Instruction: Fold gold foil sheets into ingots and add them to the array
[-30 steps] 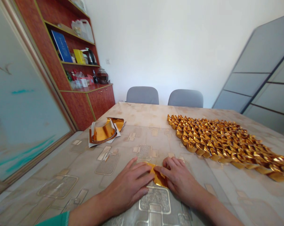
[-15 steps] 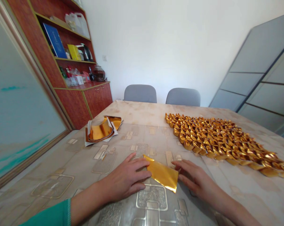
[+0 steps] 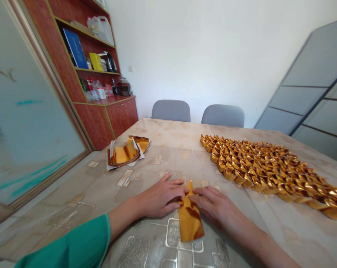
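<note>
Strip (image 3: 190,225), gold, one: it is lying on the table (image 3: 162,128) at the lower centre of the frame, between our hands. Left hand (image 3: 163,195), below a green sleeve (image 3: 70,242): we are resting its fingers at the strip's upper left edge. Right hand (image 3: 216,204): we are setting its fingers at the strip's upper right edge, near the left fingers. Palms are lying apart; whether either hand is pinching the strip, we cannot tell, the fingertips being partly hidden. Sheets (image 3: 125,153), gold and white: they are curling in a stack, left of the frame. Folded pieces (image 3: 257,163), gold, many: they are standing in close rows at the right. Chairs (image 3: 171,111), grey, two: they are standing behind the table, upper centre
</note>
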Available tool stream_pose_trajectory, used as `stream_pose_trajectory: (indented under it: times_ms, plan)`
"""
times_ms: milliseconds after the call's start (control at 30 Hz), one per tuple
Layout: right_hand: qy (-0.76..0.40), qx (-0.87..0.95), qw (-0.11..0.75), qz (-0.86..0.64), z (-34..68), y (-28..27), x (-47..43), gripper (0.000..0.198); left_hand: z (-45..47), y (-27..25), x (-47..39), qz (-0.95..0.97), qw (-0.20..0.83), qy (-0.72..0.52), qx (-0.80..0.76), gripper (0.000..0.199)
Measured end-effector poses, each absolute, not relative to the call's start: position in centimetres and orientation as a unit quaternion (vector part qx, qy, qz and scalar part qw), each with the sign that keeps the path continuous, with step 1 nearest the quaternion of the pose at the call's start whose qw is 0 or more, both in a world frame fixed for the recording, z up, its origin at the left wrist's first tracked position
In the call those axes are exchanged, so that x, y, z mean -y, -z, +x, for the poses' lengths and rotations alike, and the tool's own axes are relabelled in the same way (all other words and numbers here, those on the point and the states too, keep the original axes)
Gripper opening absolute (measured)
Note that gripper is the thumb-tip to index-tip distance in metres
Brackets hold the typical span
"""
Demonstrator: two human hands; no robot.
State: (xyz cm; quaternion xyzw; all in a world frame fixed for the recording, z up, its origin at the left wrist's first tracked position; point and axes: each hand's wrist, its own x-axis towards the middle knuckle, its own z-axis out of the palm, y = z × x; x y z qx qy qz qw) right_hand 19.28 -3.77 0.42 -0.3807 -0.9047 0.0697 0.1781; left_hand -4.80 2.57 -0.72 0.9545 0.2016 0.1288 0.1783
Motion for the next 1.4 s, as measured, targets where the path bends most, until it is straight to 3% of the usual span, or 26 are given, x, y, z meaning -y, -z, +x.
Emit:
stream_pose_trajectory:
  times_ms: [267,400,567,667,800,867,1000,1100,1233,1400]
  plan:
    - [-0.074,0.894,0.156,-0.413,18.7,0.7,3.3,0.015,-4.4,-0.1,-0.5,0.953,0.152,-0.185,-0.188,0.012]
    - [-0.067,0.883,0.151,-0.439,18.7,1.1,3.3,0.015,-4.1,-0.2,1.5,0.951,0.148,-0.170,-0.212,0.041]
    - [-0.086,0.885,0.155,-0.431,18.9,0.8,3.8,0.017,-3.8,0.9,2.2,0.957,0.089,-0.155,-0.230,0.011]
    - [-0.145,0.893,0.173,-0.388,19.1,0.4,4.3,0.027,-3.9,1.3,2.0,0.938,0.110,-0.197,-0.263,0.008]
    - [-0.198,0.886,0.195,-0.370,19.1,0.4,4.6,0.062,-4.1,1.2,1.7,0.892,0.191,-0.231,-0.339,0.008]
    - [-0.204,0.878,0.198,-0.386,18.9,0.5,4.6,0.069,-4.2,0.9,1.6,0.875,0.212,-0.230,-0.369,0.008]
    - [-0.205,0.859,0.215,-0.417,17.9,0.5,4.8,0.034,-4.4,0.4,1.7,0.883,0.242,-0.216,-0.340,0.002]
    - [-0.190,0.868,0.216,-0.405,17.2,0.5,5.2,0.012,-4.9,0.1,1.8,0.903,0.248,-0.203,-0.285,0.012]
    - [-0.169,0.876,0.216,-0.398,16.7,0.8,5.6,0.010,-5.9,0.1,1.9,0.912,0.227,-0.184,-0.287,0.026]
    - [-0.169,0.862,0.245,-0.409,16.3,1.1,5.2,0.011,-6.1,0.9,2.1,0.897,0.223,-0.198,-0.328,0.011]
